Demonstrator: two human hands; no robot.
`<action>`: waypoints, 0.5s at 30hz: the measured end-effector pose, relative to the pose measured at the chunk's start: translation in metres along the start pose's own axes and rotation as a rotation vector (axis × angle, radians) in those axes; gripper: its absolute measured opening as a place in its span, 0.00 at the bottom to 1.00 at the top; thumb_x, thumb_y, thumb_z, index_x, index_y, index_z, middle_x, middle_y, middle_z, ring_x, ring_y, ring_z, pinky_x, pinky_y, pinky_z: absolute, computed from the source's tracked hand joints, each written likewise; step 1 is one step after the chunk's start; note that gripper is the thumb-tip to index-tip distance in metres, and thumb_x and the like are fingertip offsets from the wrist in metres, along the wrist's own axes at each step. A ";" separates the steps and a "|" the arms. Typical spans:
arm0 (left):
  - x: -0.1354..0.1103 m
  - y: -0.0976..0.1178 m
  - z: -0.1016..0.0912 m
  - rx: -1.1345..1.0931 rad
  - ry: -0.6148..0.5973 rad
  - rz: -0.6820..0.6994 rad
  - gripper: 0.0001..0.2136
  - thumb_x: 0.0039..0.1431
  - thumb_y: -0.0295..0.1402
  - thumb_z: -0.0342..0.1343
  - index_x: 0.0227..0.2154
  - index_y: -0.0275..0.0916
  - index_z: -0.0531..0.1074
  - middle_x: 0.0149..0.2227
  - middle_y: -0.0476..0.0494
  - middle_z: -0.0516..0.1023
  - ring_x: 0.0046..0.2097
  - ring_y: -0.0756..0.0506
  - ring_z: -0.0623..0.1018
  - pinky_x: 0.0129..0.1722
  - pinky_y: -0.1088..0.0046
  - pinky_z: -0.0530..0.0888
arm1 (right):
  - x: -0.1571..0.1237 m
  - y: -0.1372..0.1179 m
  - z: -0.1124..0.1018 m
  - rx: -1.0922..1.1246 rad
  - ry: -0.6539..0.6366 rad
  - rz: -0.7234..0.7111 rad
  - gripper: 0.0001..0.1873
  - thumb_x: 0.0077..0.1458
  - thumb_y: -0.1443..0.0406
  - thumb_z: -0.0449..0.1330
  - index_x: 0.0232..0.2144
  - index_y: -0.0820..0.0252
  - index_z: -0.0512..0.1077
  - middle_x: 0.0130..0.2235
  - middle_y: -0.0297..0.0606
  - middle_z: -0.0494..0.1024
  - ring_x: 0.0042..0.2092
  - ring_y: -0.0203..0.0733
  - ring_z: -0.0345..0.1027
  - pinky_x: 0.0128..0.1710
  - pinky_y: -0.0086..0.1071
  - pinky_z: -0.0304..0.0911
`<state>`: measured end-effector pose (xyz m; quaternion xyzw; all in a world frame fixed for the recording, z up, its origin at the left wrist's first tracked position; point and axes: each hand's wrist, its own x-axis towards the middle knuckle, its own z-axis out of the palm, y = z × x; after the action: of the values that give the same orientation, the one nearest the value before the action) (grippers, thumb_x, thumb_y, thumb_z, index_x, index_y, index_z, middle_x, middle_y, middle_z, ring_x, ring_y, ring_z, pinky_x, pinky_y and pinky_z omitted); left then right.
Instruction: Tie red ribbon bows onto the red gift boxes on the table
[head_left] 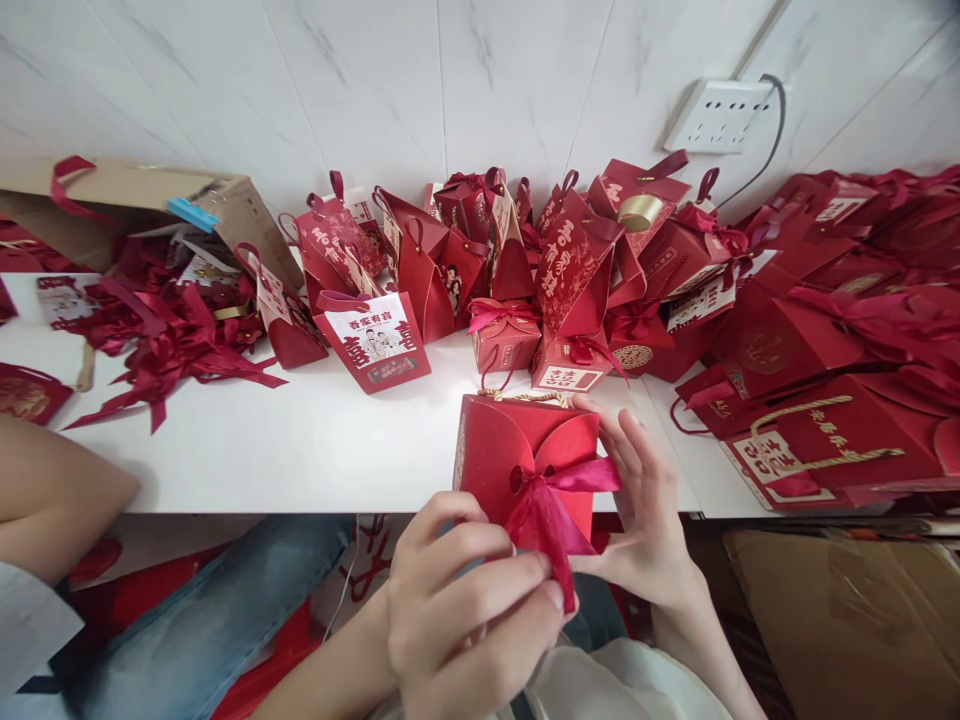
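A red gift box (487, 440) with curved top flaps is tilted toward me at the table's front edge. A crimson ribbon (551, 510) is tied through two holes in its top, and a twisted gold cord shows at the far edge. My left hand (472, 600) lies across the near left side, its fingers closed on the hanging ribbon end. My right hand (645, 500) supports the box from the right, with fingers along the far corner and the thumb near the ribbon.
Red gift boxes (574, 265) stand along the wall, with more piled at the right (810, 340). Loose ribbons (187, 340) lie in front of a cardboard box (259, 230) at the left. Another person's arm (60, 490) rests at the left. A power strip (720, 118) hangs on the wall.
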<state>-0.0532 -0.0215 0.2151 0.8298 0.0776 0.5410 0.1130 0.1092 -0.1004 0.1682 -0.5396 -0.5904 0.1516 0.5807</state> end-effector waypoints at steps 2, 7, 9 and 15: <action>0.001 0.001 0.001 -0.003 0.012 -0.016 0.07 0.55 0.23 0.59 0.23 0.38 0.72 0.23 0.54 0.79 0.24 0.53 0.76 0.26 0.73 0.75 | 0.000 0.000 0.000 0.003 0.000 0.000 0.54 0.44 0.58 0.71 0.65 0.45 0.44 0.65 0.43 0.55 0.66 0.51 0.50 0.59 0.49 0.61; 0.006 0.001 -0.001 -0.026 -0.003 -0.013 0.09 0.58 0.24 0.58 0.22 0.35 0.73 0.23 0.52 0.80 0.23 0.54 0.75 0.25 0.74 0.75 | 0.000 0.002 0.000 0.026 0.002 -0.008 0.53 0.44 0.57 0.70 0.65 0.45 0.44 0.65 0.43 0.55 0.66 0.51 0.49 0.59 0.49 0.61; 0.007 -0.001 -0.002 -0.032 -0.022 0.002 0.09 0.57 0.23 0.58 0.22 0.35 0.73 0.23 0.52 0.80 0.23 0.54 0.76 0.25 0.74 0.75 | 0.000 0.002 0.000 0.029 0.003 -0.010 0.53 0.44 0.57 0.70 0.65 0.45 0.45 0.65 0.43 0.56 0.66 0.51 0.50 0.59 0.49 0.61; 0.007 -0.002 -0.004 -0.040 -0.052 0.024 0.07 0.55 0.22 0.59 0.23 0.34 0.73 0.24 0.51 0.80 0.23 0.53 0.77 0.26 0.74 0.75 | -0.001 0.001 0.000 0.026 0.008 -0.001 0.53 0.45 0.58 0.70 0.65 0.45 0.44 0.65 0.43 0.55 0.66 0.52 0.50 0.59 0.49 0.61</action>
<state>-0.0543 -0.0169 0.2226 0.8420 0.0538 0.5220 0.1252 0.1092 -0.1005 0.1668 -0.5324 -0.5862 0.1568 0.5902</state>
